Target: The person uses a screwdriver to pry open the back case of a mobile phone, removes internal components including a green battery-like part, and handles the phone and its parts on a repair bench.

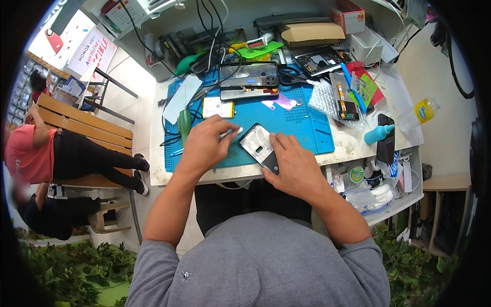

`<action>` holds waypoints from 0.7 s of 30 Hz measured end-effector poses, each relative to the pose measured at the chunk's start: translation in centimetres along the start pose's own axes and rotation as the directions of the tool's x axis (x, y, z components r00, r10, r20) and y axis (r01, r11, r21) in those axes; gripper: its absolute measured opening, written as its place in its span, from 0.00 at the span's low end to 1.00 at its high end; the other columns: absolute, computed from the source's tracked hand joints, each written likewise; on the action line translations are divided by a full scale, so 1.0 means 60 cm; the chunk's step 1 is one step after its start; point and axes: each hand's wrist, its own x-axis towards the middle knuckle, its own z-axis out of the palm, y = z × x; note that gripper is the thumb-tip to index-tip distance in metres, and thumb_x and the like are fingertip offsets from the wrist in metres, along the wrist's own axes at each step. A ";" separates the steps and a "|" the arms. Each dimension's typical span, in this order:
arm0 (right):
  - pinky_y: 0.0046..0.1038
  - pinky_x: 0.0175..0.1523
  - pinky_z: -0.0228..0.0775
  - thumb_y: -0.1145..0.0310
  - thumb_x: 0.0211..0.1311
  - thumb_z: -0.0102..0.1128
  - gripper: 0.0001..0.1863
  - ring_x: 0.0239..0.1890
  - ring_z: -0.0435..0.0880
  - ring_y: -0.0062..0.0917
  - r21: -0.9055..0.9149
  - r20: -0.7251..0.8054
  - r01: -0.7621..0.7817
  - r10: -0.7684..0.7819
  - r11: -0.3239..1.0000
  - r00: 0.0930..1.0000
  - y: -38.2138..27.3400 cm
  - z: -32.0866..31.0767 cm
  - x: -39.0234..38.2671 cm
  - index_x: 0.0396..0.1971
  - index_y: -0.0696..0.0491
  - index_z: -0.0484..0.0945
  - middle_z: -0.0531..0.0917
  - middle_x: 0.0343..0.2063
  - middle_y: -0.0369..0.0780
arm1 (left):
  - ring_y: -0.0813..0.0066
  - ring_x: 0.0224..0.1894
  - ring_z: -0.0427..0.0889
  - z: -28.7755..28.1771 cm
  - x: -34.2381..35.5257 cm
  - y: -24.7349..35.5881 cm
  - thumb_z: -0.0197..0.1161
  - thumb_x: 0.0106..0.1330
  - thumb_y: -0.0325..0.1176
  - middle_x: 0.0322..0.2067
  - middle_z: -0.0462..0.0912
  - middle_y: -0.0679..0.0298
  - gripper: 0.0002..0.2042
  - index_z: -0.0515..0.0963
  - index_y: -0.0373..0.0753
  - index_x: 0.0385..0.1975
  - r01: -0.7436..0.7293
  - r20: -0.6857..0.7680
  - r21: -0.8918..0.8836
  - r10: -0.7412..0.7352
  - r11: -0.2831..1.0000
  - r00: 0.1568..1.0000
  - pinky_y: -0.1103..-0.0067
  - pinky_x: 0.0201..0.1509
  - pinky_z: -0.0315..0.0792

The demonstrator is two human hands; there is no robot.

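My left hand [209, 143] pinches a small white item [235, 133] just left of an opened phone body [254, 143]. My right hand [291, 163] grips the phone's right side on the blue mat [319, 140]; its upper part shows a pale, smudged interior with a dark cutout. Left of my left hand lies a green-handled tool [184, 125] with a thin shaft. Behind my hands are a flat battery [217, 108], a pink piece [279, 102], an opened phone in a tray [248, 74] and black scissors [289, 79].
Phone parts [343, 97], bubble wrap [322, 100], a light-blue bottle [376, 135], a black phone [386, 151] and a plastic bottle [417, 115] crowd the right. Cables cross the mat. A drawer [386, 210] holds clutter. Two people [36, 153] occupy the wooden bench area at left.
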 end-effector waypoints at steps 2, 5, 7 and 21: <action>0.41 0.62 0.88 0.55 0.68 0.77 0.43 0.67 0.82 0.43 -0.001 0.011 0.004 -0.004 1.000 1.000 -0.005 -0.002 0.003 0.73 0.70 0.74 0.81 0.65 0.50 | 0.55 0.37 0.89 0.027 0.022 0.009 0.78 0.71 0.27 0.37 0.89 0.55 0.07 0.96 0.39 0.46 -0.034 -0.079 -0.071 0.029 0.997 0.996 0.66 0.42 0.81; 0.41 0.62 0.89 0.55 0.68 0.77 0.43 0.68 0.81 0.43 -0.007 0.016 0.004 -0.004 1.000 1.000 -0.007 -0.003 0.005 0.73 0.70 0.74 0.81 0.66 0.50 | 0.55 0.37 0.89 0.068 0.032 -0.001 0.78 0.72 0.26 0.38 0.89 0.56 0.08 0.96 0.40 0.48 -0.084 -0.081 -0.133 0.073 0.988 0.994 0.66 0.42 0.81; 0.41 0.62 0.89 0.55 0.68 0.77 0.44 0.68 0.81 0.43 -0.011 0.020 0.006 -0.006 1.000 1.000 -0.007 -0.002 0.005 0.74 0.70 0.73 0.81 0.66 0.50 | 0.55 0.37 0.88 0.068 0.018 -0.013 0.78 0.71 0.27 0.37 0.88 0.57 0.09 0.96 0.41 0.48 -0.082 -0.032 -0.071 0.080 0.994 0.996 0.67 0.42 0.81; 0.42 0.62 0.88 0.57 0.68 0.77 0.42 0.67 0.82 0.43 -0.005 0.014 0.021 -0.021 1.000 1.000 -0.001 0.002 0.006 0.73 0.69 0.73 0.81 0.65 0.50 | 0.54 0.39 0.90 0.079 0.010 -0.002 0.76 0.71 0.24 0.37 0.89 0.56 0.08 0.95 0.38 0.47 -0.045 -0.112 -0.103 0.033 0.994 0.993 0.66 0.45 0.81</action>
